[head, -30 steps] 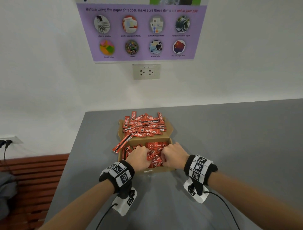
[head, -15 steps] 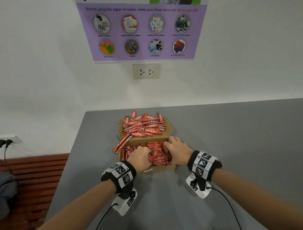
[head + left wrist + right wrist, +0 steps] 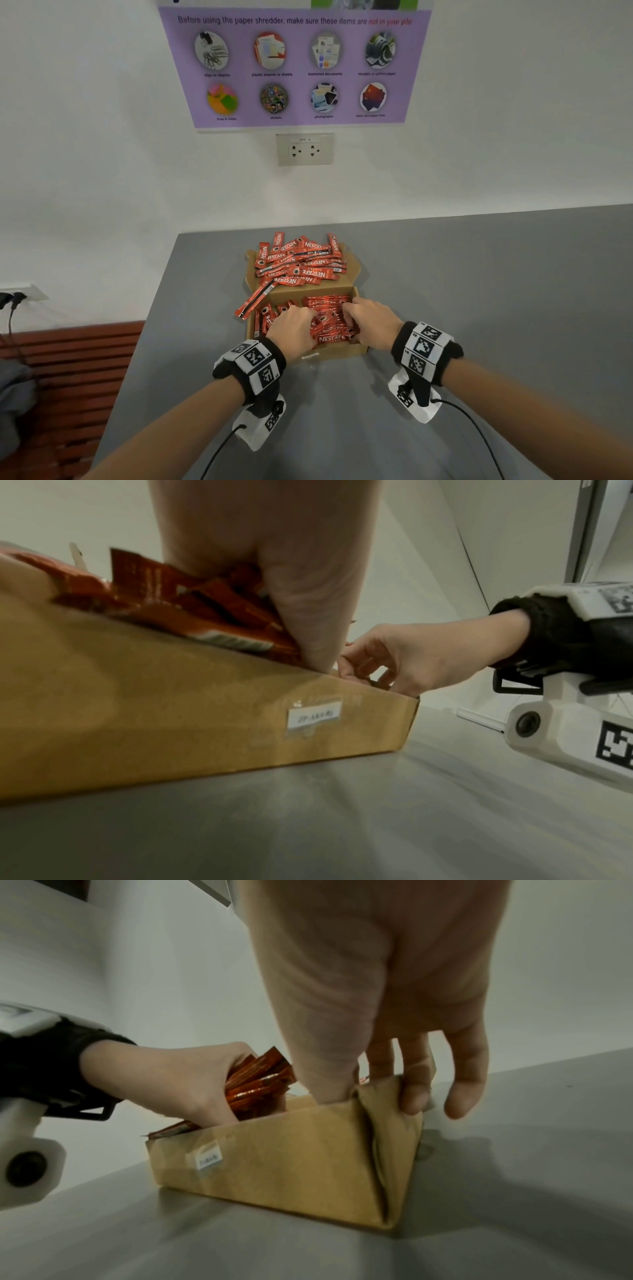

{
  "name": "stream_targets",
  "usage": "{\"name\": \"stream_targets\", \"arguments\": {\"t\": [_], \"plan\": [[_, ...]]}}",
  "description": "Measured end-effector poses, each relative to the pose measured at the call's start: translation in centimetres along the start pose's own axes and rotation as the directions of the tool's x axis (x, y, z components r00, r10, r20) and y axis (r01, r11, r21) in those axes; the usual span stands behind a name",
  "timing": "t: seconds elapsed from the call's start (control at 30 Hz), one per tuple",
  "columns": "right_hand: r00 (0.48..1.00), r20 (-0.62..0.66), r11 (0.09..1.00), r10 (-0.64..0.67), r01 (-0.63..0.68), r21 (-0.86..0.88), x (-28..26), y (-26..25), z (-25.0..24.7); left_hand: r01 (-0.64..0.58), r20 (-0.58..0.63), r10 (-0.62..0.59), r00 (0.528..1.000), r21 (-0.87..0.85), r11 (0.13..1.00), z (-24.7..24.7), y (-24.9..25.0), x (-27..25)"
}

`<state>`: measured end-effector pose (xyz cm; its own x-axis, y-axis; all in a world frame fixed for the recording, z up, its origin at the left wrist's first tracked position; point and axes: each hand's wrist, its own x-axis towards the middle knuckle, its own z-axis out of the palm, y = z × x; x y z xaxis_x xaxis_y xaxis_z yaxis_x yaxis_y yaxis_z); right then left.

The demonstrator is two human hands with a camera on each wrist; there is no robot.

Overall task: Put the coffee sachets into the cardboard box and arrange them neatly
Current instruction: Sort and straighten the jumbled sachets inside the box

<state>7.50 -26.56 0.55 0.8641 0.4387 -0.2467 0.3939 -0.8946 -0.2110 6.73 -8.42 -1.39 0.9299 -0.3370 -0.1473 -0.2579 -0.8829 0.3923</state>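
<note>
A shallow cardboard box (image 3: 337, 351) sits on the grey table, with red coffee sachets (image 3: 330, 317) inside it. More sachets lie heaped (image 3: 298, 265) on its opened lid behind. My left hand (image 3: 294, 330) is in the box's middle, its fingers curled round a bundle of sachets (image 3: 257, 1085). My right hand (image 3: 371, 323) is at the box's right end. Its thumb (image 3: 329, 1085) reaches inside the corner, and fingers (image 3: 414, 1096) lie over the right wall (image 3: 390, 1137). The sachets under both hands are hidden.
One sachet (image 3: 255, 298) hangs over the box's left rim. The table's left edge (image 3: 150, 325) drops to a wooden slatted bench (image 3: 68, 370). Bare grey table (image 3: 479, 291) stretches to the right. The wall behind the table carries a socket (image 3: 305, 149) and a poster.
My right hand has slid from the middle of the box to its right end. My left hand has stayed in place on the sachets.
</note>
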Motion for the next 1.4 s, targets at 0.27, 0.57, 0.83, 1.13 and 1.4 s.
{"name": "stream_targets", "arguments": {"t": [0.27,0.57,0.83,1.13,1.4], "plan": [[0.998,0.069,1.0,-0.011,0.01,0.023,0.2,0.1,-1.2,0.013,0.052,-0.009,0.999,-0.073,0.997,-0.8,-0.2,0.0],[0.998,0.05,0.991,-0.041,0.034,0.128,-0.1,0.4,-1.8,0.007,0.078,0.001,0.997,-0.103,0.995,-2.1,-0.5,-0.2],[0.928,-0.362,0.851,-0.091,0.261,0.455,0.0,-2.4,-3.2,-0.087,-0.079,0.07,0.994,-0.25,0.964,-4.7,1.4,-0.1],[0.906,-0.424,0.765,-0.015,0.283,0.578,-0.2,-2.7,-4.1,-0.008,-0.073,-0.004,0.997,-0.164,0.986,-5.0,0.7,-0.4],[0.877,-0.463,0.785,0.13,0.194,0.588,-0.4,-0.2,-4.8,0.028,-0.103,-0.057,0.993,-0.262,0.965,-5.7,-0.7,-1.0]]}}
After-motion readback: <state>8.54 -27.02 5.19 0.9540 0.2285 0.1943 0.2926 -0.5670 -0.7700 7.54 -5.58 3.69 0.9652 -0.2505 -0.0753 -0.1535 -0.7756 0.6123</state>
